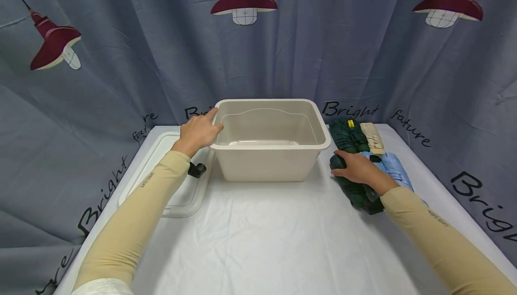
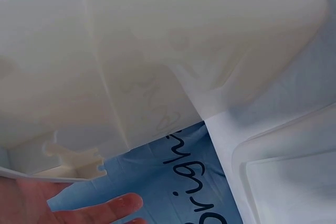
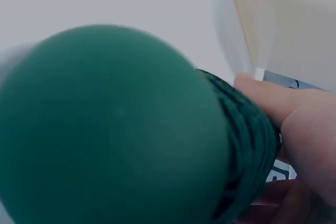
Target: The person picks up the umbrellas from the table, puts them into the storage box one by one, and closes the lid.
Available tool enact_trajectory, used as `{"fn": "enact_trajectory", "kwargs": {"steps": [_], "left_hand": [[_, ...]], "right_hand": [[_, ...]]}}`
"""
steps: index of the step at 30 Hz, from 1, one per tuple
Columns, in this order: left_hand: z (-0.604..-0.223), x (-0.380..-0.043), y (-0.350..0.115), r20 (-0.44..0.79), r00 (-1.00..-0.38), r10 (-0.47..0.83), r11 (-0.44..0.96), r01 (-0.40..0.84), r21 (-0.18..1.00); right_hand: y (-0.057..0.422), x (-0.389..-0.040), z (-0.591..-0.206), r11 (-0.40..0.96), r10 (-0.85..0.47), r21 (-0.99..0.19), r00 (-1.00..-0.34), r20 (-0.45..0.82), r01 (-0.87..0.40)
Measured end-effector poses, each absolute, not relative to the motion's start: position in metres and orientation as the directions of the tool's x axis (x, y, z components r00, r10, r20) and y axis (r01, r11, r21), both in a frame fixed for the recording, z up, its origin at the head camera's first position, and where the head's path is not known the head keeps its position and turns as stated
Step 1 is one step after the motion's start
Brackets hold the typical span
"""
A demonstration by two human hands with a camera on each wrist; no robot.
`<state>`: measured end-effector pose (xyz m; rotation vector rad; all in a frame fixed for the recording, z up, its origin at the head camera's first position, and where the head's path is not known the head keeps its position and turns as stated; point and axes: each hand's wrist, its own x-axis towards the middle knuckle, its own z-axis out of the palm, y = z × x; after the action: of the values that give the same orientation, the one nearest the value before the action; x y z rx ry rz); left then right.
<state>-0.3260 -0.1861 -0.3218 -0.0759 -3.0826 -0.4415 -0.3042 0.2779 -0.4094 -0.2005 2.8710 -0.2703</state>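
A beige plastic bin [image 1: 264,165] stands open-topped on the table. My left hand [image 1: 200,129] rests at its left rim, the fingers outstretched; the left wrist view shows those straight fingers [image 2: 113,209] beside the bin's outer wall [image 2: 63,66]. At the right, my right hand [image 1: 359,168] grips a dark green folded umbrella [image 1: 337,163]. Up close in the right wrist view, the umbrella's smooth round end [image 3: 110,124] covers much of the scene, with thumb and fingers around its pleated cloth [image 3: 249,135]. Another dark green umbrella [image 1: 343,138] lies just behind.
Light blue folded umbrellas [image 1: 393,167] and a cream one [image 1: 372,138] lie beside the green ones. A pale lid [image 1: 183,209] lies flat left of the bin. White cloth covers the table [image 1: 258,236]; a printed grey-blue curtain [image 1: 323,52] hangs around it.
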Motion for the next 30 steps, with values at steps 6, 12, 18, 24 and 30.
{"fn": "enact_trajectory", "kwargs": {"steps": [6, 12, 18, 24, 30], "left_hand": [[-0.321, -0.325, -0.185, 0.03, -0.999, 0.046, 0.958, 0.052, 0.283], [-0.321, -0.325, -0.184, 0.033, -0.998, 0.047, 0.958, 0.054, 0.283], [-0.322, -0.324, -0.185, 0.024, -0.999, 0.046, 0.956, 0.051, 0.288], [-0.323, -0.325, -0.186, 0.011, -0.999, 0.045, 0.952, 0.046, 0.303], [-0.323, -0.325, -0.186, -0.001, -0.999, 0.048, 0.95, 0.045, 0.308]], "right_hand": [[0.278, -0.304, -0.408, 0.969, -0.166, -0.217, -0.959, -0.231, -0.116], [0.281, -0.302, -0.408, 0.962, -0.158, -0.251, -0.964, -0.212, -0.103], [0.286, -0.299, -0.405, 0.964, -0.16, -0.24, -0.968, -0.194, -0.111], [0.291, -0.299, -0.399, 0.961, -0.18, -0.24, -0.968, -0.175, -0.135], [0.29, -0.301, -0.386, 0.95, -0.194, -0.277, -0.969, -0.156, -0.145]]}}
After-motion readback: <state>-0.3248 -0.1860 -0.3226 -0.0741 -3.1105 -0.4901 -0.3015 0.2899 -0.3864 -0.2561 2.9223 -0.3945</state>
